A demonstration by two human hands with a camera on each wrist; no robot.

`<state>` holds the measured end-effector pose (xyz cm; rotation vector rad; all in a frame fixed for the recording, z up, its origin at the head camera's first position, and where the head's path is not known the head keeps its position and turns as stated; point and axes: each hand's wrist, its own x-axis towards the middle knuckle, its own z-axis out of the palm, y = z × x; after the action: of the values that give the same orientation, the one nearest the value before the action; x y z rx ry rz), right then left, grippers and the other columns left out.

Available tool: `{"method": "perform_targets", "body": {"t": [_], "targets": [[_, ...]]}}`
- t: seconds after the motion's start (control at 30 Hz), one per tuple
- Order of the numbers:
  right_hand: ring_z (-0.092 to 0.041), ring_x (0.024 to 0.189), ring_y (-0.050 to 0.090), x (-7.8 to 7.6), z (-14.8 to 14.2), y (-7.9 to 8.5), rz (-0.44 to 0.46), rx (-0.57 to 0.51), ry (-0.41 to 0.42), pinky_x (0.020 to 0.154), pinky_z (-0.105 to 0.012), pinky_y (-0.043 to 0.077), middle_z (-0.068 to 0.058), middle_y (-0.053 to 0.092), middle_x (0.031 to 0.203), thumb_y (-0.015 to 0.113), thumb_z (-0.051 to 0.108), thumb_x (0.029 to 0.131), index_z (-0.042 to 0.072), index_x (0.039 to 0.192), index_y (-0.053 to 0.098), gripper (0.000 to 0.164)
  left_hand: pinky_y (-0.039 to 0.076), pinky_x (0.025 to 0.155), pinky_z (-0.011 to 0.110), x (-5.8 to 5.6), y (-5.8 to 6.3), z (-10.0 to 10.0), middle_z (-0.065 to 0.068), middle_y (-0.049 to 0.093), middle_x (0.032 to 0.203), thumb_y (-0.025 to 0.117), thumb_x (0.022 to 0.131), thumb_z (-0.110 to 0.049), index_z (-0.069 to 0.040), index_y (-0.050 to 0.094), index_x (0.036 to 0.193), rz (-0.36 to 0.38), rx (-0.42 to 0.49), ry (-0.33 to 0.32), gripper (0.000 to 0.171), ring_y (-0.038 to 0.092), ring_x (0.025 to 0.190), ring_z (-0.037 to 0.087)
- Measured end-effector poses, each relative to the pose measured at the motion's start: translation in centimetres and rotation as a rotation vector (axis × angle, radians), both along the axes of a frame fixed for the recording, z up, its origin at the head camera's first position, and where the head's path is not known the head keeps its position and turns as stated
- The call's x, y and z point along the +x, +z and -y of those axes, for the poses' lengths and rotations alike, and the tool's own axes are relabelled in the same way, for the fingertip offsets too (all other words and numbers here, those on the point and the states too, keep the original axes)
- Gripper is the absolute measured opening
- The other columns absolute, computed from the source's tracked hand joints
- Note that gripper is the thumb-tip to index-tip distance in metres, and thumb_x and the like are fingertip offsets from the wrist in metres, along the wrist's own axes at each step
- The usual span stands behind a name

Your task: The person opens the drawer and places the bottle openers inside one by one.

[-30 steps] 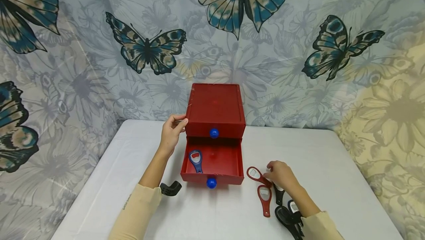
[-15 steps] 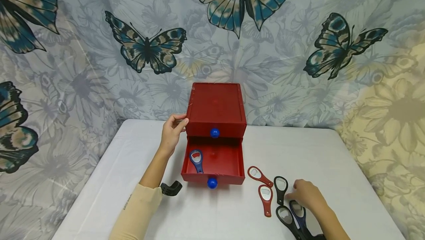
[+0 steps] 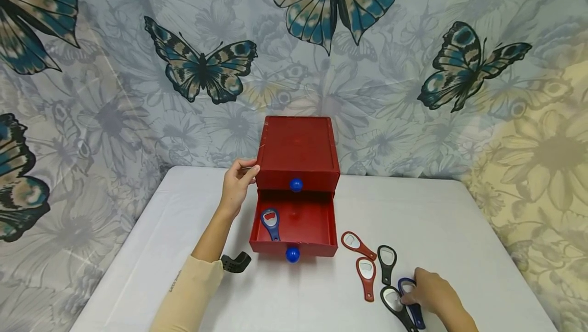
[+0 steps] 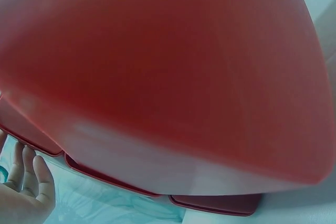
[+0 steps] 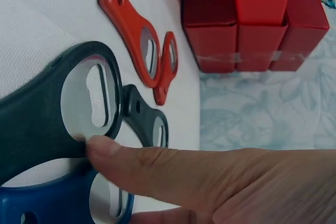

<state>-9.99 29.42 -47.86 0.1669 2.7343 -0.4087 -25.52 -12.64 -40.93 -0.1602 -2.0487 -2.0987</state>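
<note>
My left hand (image 3: 236, 184) touches the left side of a red drawer box (image 3: 297, 143); in the left wrist view its fingers (image 4: 44, 177) are extended at the box's edge. A lower drawer (image 3: 312, 220) is pulled out with a blue bottle opener (image 3: 270, 224) lying inside at the left. My right hand (image 3: 432, 291) is low over a second blue bottle opener (image 5: 42, 198) on the table. Its thumb (image 5: 147, 163) reaches the edge of a large black bottle opener (image 5: 39, 103), and a finger shows beyond the blue one, thumb and finger spread apart.
Two red bottle openers (image 3: 366, 278) and a smaller black one (image 3: 387, 264) lie between the drawer box and my right hand. A black curved piece (image 3: 236, 262) sits by my left forearm. Patterned butterfly cloth (image 3: 206, 133) hangs behind the white table (image 3: 184, 209).
My right hand has moved from above the smaller black bottle opener toward the near right, down to the blue one. My left hand and the drawer stay as they were.
</note>
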Motion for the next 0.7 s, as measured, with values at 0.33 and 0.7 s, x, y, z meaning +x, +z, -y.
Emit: {"method": "perform_targets", "body": {"t": [0.33, 0.7], "targets": [[-0.023, 0.065, 0.055, -0.2, -0.4, -0.5, -0.035, -0.019, -0.018, 0.058, -0.038, 0.045, -0.007, 0.064, 0.072, 0.086, 0.026, 0.065, -0.005, 0.085, 0.059, 0.046, 0.051, 0.083, 0.032, 0.1, -0.1, 0.0, 0.004, 0.06, 0.118, 0.06, 0.096, -0.011, 0.003, 0.057, 0.118, -0.002, 0.0, -0.003, 0.026, 0.059, 0.092, 0.002], [-0.023, 0.067, 0.056, -0.6, -1.1, -1.1, -0.154, -0.032, -0.059, 0.058, -0.041, 0.049, -0.016, 0.066, 0.077, 0.077, 0.013, 0.072, -0.015, 0.1, 0.059, 0.044, 0.05, 0.081, 0.026, 0.0, -0.1, -0.1, 0.006, 0.06, 0.12, 0.06, 0.096, -0.011, 0.004, 0.056, 0.119, 0.009, -0.004, -0.001, 0.028, 0.059, 0.092, 0.001]]}}
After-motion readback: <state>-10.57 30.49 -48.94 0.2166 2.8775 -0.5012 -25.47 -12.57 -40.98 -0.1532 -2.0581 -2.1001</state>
